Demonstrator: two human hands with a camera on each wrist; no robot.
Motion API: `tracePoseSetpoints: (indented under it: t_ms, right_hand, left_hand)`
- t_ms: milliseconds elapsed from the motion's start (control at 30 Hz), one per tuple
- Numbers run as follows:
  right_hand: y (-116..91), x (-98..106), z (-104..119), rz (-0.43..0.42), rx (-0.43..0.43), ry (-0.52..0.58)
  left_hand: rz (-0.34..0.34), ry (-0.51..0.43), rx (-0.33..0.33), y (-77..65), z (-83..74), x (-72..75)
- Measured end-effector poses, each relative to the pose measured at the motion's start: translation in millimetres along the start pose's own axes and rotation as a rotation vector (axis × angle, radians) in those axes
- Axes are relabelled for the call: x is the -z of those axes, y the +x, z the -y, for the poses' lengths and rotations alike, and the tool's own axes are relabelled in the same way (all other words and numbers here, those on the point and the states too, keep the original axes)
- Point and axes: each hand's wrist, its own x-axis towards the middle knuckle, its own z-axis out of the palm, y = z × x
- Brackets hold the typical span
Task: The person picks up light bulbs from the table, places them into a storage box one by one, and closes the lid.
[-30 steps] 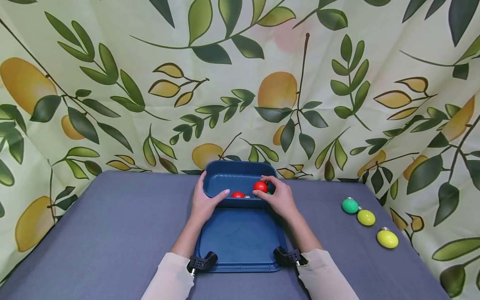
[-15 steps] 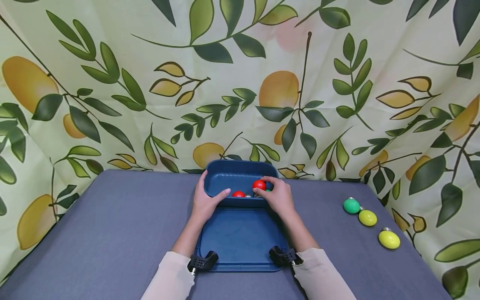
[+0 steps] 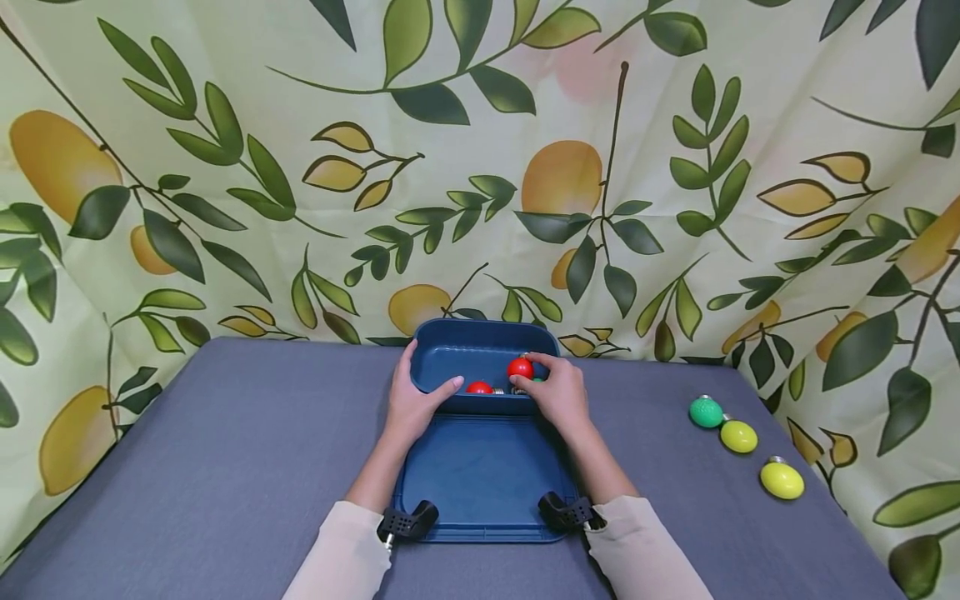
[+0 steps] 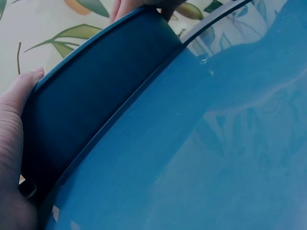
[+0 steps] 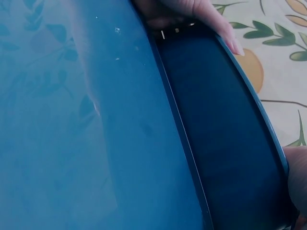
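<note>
A deep blue box [image 3: 480, 342] stands at the far side of the table, its front wall [image 4: 100, 91] filling part of both wrist views. My left hand [image 3: 411, 402] grips its left side, thumb over the front rim and fingers along the outside. Between the thumb and fingers of my right hand [image 3: 561, 392] a red light bulb [image 3: 520, 368] is pinched, low inside the right end of the box. Another red light bulb [image 3: 479, 388] lies near the front wall with its ribbed metal base to the right. Part of a green one [image 3: 537, 382] peeks out behind my right fingers.
In front of the box lies a flat blue lid or tray [image 3: 483, 475], between my forearms. To the right, on the grey tablecloth [image 3: 247, 467], are a green bulb [image 3: 706, 412], a yellow bulb [image 3: 738, 436] and a nearer yellow bulb [image 3: 782, 481]. A leaf-patterned curtain [image 3: 450, 167] hangs behind.
The red bulb in my right hand shifts only slightly within the right end of the box. My left hand keeps its grip on the box, and the view has drifted a little.
</note>
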Motion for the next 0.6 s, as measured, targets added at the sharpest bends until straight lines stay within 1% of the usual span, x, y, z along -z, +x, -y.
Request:
tracePoseSetpoints:
  t_ms: [433, 500, 600]
  right_hand:
    - [0.3, 0.2, -2.7, 0.000, 0.000, 0.005]
    - [0.3, 0.6, -3.4, 0.010, 0.014, 0.004]
    - [0.7, 2.2, -5.7, 0.026, 0.064, 0.012]
  left_hand:
    - [0.001, 0.009, 0.007, 0.6, 0.9, -2.0]
    - [0.000, 0.008, 0.007, 0.7, 1.0, -2.1]
    - [-0.001, 0.009, 0.010, 0.4, 1.4, -1.8]
